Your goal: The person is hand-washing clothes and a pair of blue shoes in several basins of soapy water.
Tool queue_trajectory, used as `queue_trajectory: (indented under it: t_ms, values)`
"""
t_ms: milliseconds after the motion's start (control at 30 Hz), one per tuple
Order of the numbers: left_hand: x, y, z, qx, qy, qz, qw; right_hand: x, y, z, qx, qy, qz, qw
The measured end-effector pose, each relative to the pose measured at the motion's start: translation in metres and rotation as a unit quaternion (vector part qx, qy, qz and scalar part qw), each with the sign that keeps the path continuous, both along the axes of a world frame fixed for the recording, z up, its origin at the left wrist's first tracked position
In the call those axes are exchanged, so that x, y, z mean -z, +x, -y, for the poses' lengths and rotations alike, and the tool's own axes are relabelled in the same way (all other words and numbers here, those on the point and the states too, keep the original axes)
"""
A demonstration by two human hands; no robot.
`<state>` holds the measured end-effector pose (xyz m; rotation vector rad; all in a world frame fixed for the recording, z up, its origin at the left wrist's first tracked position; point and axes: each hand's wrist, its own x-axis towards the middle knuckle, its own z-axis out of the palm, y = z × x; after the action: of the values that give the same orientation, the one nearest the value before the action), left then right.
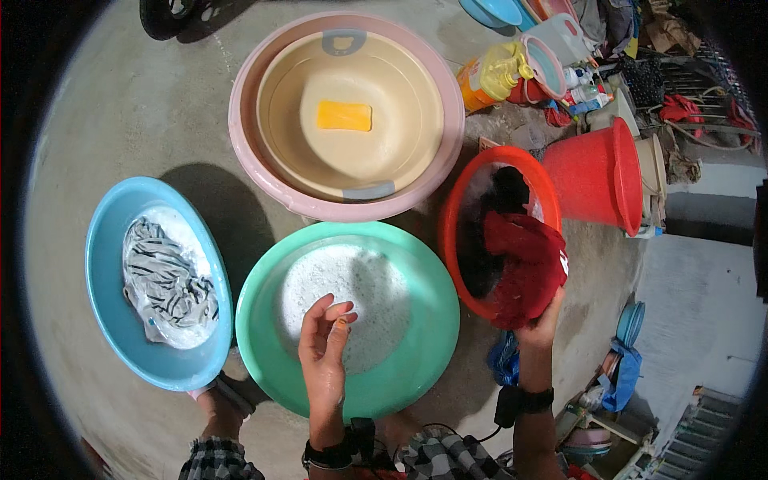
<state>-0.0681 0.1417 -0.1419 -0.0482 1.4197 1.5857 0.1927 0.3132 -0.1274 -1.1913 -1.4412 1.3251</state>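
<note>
My left hand (327,342) hovers above a green plastic basin (429,348), its fingers loosely bent and apart with nothing between them. White suds (348,288) cover the water in that basin. To the right, my right hand (543,318) holds a dark red cloth (522,270) with a white mark on it, at the near rim of an orange-red plastic tub (471,288). Part of the cloth hangs inside the tub, next to dark fabric (510,189). At left, a light blue basin (108,288) holds a wet black-and-white striped garment (168,273) in suds.
Ahead, a cream basin (276,120) sits inside a pink basin (243,120), with a yellow soap bar (344,116) in it. A red bucket (591,177) lies on its side at right. Beyond stands a yellow-orange detergent bottle (492,75). My foot (219,408) is beside the blue basin.
</note>
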Motion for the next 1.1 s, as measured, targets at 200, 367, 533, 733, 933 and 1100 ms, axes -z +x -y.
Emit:
queue_trajectory:
  t_ms: [200,367,533,733,933,1100]
  values:
    - [0.005,-0.005,0.014,0.009,-0.032,0.015,0.999,-0.028,0.006,0.016,0.017,-0.179,-0.215,0.960]
    - [-0.004,-0.005,0.026,0.054,0.044,0.103,0.992,-0.059,-0.040,0.041,0.054,-0.173,-0.148,0.972]
    - [-0.039,0.001,0.008,0.166,0.217,0.138,0.952,-0.050,-0.043,0.061,-0.087,-0.250,-0.235,0.935]
    - [-0.012,-0.009,0.029,0.028,0.052,0.089,0.994,-0.052,-0.061,0.074,0.007,-0.269,-0.148,0.952]
    - [0.019,-0.034,0.059,-0.071,-0.009,0.071,0.995,-0.073,-0.089,0.065,0.080,-0.206,-0.193,0.956]
    - [0.023,-0.041,0.071,-0.220,0.040,0.079,0.972,-0.078,-0.065,0.052,0.024,-0.127,-0.113,0.985]
